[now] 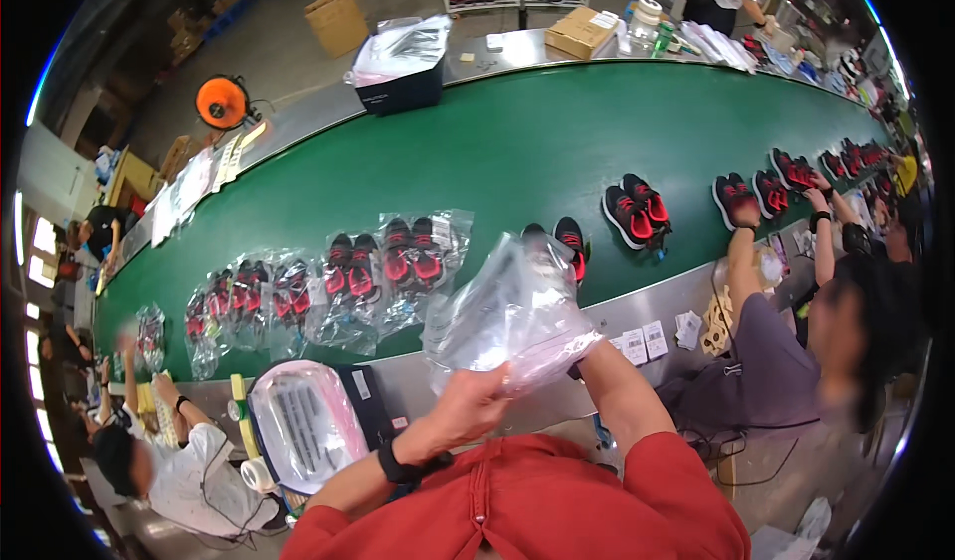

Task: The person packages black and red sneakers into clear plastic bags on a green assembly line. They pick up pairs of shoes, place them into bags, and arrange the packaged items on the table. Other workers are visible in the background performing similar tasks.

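A clear plastic bag spreads in front of me over the near edge of the green belt. My left hand is closed on its lower left edge, thumb on top. My right forearm reaches to the bag's right side; behind or inside the glossy film the right hand's fingers are hidden. Just beyond the bag lies a pair of black and red sneakers, partly covered by it. Left of it on the belt, several sneaker pairs lie in clear bags. To the right, an unbagged pair of sneakers stands on the belt.
Near my left arm stands a box of flat plastic bags. White label cards lie on the metal edge at right. Across the green belt sits a dark box of plastic. Co-workers sit on both sides; one's hand touches sneakers.
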`<state>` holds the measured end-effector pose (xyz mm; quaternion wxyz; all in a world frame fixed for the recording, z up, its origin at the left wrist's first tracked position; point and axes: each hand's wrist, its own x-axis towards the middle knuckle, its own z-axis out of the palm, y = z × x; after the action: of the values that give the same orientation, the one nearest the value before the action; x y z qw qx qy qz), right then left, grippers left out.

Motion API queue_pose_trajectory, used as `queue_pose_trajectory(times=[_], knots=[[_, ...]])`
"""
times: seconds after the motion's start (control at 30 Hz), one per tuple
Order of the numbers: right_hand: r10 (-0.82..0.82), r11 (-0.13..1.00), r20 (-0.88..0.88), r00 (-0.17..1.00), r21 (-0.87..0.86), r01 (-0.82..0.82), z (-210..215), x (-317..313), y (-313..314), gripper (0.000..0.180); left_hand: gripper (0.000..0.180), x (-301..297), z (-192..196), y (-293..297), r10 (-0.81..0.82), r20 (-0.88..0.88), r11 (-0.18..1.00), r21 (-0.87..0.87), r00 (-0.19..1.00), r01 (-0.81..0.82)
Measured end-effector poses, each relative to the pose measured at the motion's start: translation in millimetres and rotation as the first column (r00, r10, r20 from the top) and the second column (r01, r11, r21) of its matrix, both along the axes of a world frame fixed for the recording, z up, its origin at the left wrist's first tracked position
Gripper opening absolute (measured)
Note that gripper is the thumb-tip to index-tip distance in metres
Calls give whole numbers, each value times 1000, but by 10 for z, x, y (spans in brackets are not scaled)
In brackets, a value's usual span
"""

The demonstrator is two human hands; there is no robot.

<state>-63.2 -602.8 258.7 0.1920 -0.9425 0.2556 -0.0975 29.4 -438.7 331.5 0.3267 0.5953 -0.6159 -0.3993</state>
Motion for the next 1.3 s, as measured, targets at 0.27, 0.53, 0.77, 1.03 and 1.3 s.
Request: queue_pose_trajectory(times=[0.27, 0.53, 0.77, 1.03, 1.3], knots=[[79, 983, -312, 947, 185, -21, 47, 220, 453, 25, 22, 810, 68, -718, 500, -130, 839, -171, 856, -516], [-611, 747, 479, 631, 612, 258, 524, -525, 35, 19, 18, 966, 206, -1030, 536, -146, 814, -171, 831, -555], [-424, 906, -324, 846, -159, 393, -935, -387, -339, 51, 19, 706, -10, -1369, 556, 175, 806, -351, 813, -476], [-741, 653, 110, 662, 348, 673, -1043, -681, -799, 36, 25, 733, -335, -1455, 619, 89, 783, -148, 780, -604], [-919, 87, 263, 292, 861, -501, 405, -1207, -321, 69, 24, 568, -374, -1432, 566, -117, 812, -91, 816, -576]])
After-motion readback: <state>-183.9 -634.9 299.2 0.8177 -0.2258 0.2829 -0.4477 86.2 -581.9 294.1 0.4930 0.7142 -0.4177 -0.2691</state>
